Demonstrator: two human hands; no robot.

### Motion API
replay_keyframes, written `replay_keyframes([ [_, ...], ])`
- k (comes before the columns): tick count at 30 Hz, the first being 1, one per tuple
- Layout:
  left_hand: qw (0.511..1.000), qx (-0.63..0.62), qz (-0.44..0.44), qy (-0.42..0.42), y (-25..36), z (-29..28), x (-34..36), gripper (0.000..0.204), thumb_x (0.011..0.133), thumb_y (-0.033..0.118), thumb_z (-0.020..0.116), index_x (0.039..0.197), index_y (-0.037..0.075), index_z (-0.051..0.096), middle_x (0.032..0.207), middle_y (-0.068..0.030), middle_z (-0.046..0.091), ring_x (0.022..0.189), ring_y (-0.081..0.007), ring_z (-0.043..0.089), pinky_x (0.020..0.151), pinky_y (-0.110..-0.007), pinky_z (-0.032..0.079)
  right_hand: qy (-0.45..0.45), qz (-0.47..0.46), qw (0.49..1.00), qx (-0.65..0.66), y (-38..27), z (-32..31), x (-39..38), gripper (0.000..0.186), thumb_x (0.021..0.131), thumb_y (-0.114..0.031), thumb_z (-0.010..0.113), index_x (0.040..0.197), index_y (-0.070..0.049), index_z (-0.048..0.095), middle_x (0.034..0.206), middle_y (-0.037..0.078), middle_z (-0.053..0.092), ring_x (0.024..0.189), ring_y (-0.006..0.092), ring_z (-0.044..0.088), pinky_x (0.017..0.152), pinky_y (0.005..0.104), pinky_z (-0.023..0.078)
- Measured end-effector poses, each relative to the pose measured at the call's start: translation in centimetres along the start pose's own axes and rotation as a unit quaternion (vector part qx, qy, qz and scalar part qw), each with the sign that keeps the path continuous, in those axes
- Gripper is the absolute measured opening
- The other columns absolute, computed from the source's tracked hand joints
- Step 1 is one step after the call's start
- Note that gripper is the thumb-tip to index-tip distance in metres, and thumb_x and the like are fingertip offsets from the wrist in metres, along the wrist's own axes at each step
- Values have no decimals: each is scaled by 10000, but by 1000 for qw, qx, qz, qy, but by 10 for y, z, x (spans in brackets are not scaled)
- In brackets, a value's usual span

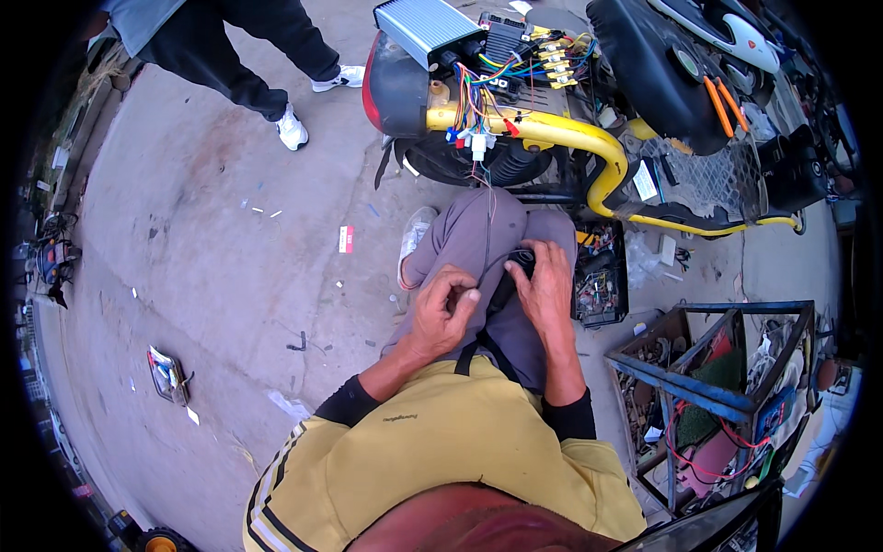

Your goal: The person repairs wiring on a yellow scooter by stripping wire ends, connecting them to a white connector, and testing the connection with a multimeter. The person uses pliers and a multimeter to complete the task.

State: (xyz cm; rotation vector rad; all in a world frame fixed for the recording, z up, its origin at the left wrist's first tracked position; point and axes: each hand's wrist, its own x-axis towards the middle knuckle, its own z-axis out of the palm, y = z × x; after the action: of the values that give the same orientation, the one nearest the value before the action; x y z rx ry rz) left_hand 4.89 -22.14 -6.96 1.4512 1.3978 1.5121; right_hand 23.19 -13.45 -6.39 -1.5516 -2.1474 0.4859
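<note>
Over my lap, my left hand [446,311] is closed, thumb against curled fingers, on a thin dark cable [487,241]. The cable runs up to a white connector [477,147] among the scooter's loose wires. My right hand [544,287] curls round a rounded black thing [522,258], partly covered by the fingers; its kind is not clear. Multicoloured wires [474,92] hang over the yellow frame tube [543,127], below a finned silver controller box [426,29]. Yellow terminals [557,64] sit to the right of it.
The black seat [658,69] stands tilted up, with orange-handled pliers [725,106] lying on it. To the right of my knees is a parts box [600,276]; nearer stands a metal-framed rack [708,396] with tools and wires. Another person's legs [230,55] are at the far left.
</note>
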Motion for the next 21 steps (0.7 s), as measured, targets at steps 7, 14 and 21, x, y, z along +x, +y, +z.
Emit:
replay_keyframes([
  [7, 973, -175, -147, -43, -30, 13, -12, 398, 854, 9, 752, 1133, 36, 470, 1168, -104, 520, 1015, -158, 578, 872, -300, 518, 35, 56, 982, 176, 3, -13, -9, 535, 760, -69, 848, 1240, 9, 625, 1125, 167, 681, 1056, 295, 676, 946, 373, 530],
  [14, 858, -425, -232, -173, -41, 37, 17, 451, 899, 58, 762, 1222, 60, 447, 1528, -226, 406, 1402, -286, 477, 1113, -399, 434, 29, 90, 944, 316, 17, -36, -12, 665, 756, -10, 850, 1343, 2, 536, 1228, 104, 642, 1105, 183, 629, 1004, 323, 497],
  [21, 874, -357, -180, -277, -36, 79, 36, 735, 949, 101, 740, 1546, 57, 314, 1437, -163, 539, 1326, -222, 539, 1078, -353, 461, 48, 77, 927, 365, 34, -30, -23, 649, 812, -52, 816, 1384, 27, 520, 1229, 135, 642, 1129, 209, 617, 1012, 335, 492],
])
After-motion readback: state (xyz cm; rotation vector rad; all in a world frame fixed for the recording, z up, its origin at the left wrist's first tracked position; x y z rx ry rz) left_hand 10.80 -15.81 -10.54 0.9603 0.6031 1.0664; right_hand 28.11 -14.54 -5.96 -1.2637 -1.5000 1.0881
